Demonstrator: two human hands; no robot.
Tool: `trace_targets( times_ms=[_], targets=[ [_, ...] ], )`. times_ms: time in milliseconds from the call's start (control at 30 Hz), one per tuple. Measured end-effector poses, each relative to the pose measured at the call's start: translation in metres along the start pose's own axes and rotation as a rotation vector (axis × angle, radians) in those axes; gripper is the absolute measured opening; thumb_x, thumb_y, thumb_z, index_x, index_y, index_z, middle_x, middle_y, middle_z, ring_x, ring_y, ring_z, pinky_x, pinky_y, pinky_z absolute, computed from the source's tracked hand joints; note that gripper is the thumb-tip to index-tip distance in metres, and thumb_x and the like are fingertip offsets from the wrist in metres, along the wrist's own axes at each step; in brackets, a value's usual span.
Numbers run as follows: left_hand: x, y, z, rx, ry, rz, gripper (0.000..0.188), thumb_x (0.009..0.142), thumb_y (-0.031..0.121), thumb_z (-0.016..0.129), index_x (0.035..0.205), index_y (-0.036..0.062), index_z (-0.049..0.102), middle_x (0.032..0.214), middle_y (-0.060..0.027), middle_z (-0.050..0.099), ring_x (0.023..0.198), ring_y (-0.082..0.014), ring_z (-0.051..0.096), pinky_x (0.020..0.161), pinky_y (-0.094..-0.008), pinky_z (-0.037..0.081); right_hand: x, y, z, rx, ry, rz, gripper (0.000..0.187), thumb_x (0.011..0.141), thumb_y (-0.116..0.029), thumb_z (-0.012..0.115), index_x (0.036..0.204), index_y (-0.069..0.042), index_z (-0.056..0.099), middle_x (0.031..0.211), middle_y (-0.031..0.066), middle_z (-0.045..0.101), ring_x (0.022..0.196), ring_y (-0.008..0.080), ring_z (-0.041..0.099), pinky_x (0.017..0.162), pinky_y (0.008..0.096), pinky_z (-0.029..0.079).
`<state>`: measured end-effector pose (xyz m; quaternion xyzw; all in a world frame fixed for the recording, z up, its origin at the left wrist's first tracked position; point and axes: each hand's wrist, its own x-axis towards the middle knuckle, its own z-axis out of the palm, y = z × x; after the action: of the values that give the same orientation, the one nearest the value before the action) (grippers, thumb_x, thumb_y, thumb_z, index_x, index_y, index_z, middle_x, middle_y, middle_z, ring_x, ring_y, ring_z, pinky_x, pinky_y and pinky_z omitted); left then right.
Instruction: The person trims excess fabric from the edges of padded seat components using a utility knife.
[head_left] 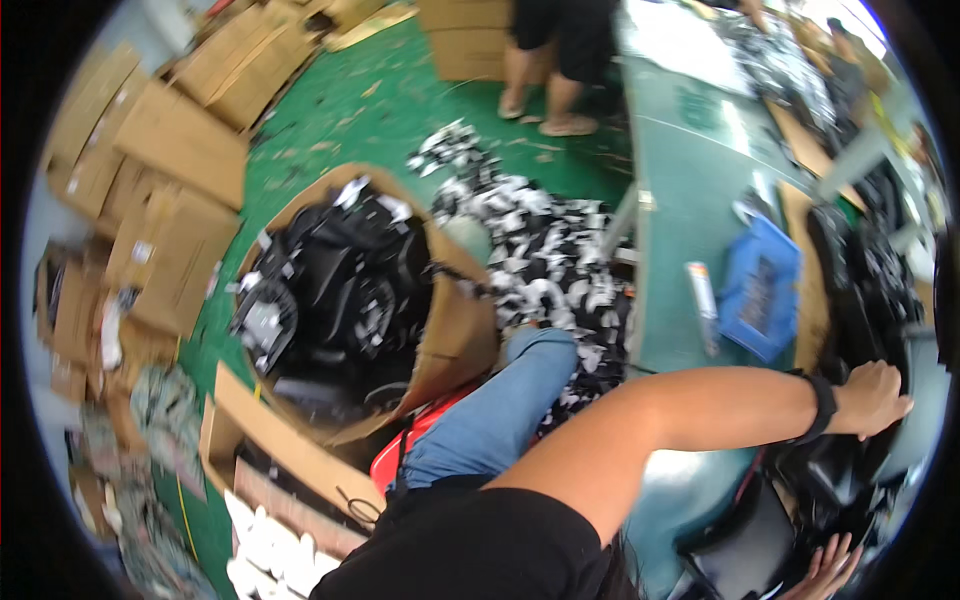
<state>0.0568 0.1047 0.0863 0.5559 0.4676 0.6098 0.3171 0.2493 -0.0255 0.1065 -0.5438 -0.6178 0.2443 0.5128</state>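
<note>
left hand [875, 397] reaching across table [690, 180], grip curled onto black parts pile [860, 290]. right hand [828, 570] fingers apart, flat on black piece [745, 550]. likely picking stage; next needs a firm pull.

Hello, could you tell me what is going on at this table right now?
A seated person reaches the left hand across the green table into a pile of black parts. The right hand rests open on a black flat piece. A cardboard box of black items stands on the floor.
</note>
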Motion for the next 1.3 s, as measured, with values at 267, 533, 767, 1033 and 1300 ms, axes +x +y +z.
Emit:
trace_targets(
  times_ms=[267,533,767,1033,1300],
  targets=[
    [-0.305,-0.139,-0.335,-0.673,0.905,-0.125,0.017,0.092,0.010,0.056,0.105,-0.0005,0.059,0.092,-0.0077,0.064,0.076,-0.0152,0.065,0.073,-0.0292,0.056,-0.223,-0.041,0.264,0.296,-1.522,0.155,0.036,0.092,-0.016,0.061,0.124,-0.004,0.053,0.112,0.0130,0.064,0.099,0.0223,0.063,0.088,0.0326,0.049],
    [-0.615,-0.280,-0.366,-0.027,1.058,-1.276,0.076,0.063,0.024,0.084,0.127,0.0055,0.046,0.116,-0.0154,0.058,0.107,-0.0267,0.057,0.093,-0.0360,0.046,-0.360,-0.025,0.577,-0.029,-1.662,-1.069,0.046,0.077,0.000,0.065,0.121,-0.008,0.055,0.121,0.0135,0.057,0.111,0.0329,0.054,0.093,0.0392,0.045],
    [-0.585,-0.308,-0.333,0.449,0.637,-1.326,0.087,0.059,0.029,0.081,0.135,0.0107,0.043,0.142,-0.0149,0.043,0.127,-0.0347,0.045,0.098,-0.0450,0.043,-0.481,0.063,0.677,-1.299,-2.045,-2.056,0.035,0.094,-0.027,0.047,0.127,-0.028,0.059,0.139,0.0032,0.050,0.133,0.0265,0.039,0.107,0.0525,0.025],
    [-0.620,-0.254,-0.326,0.224,1.584,-1.422,0.054,0.066,0.031,0.075,0.104,-0.0038,0.059,0.109,-0.0166,0.061,0.101,-0.0288,0.060,0.085,-0.0360,0.048,-0.489,0.104,0.706,-1.124,-2.040,-1.980,0.039,0.097,-0.023,0.042,0.136,-0.026,0.041,0.130,0.0085,0.054,0.121,0.0290,0.051,0.099,0.0567,0.029],
    [-0.638,-0.252,-0.364,-0.939,2.289,-0.686,0.052,0.075,0.016,0.074,0.122,0.0050,0.056,0.125,-0.0077,0.055,0.113,-0.0206,0.051,0.091,-0.0334,0.045,-0.467,0.133,0.714,-1.326,-1.440,-2.689,0.045,0.099,-0.029,0.040,0.143,-0.031,0.034,0.143,0.0015,0.045,0.136,0.0235,0.036,0.108,0.0594,0.017]
  ],
)
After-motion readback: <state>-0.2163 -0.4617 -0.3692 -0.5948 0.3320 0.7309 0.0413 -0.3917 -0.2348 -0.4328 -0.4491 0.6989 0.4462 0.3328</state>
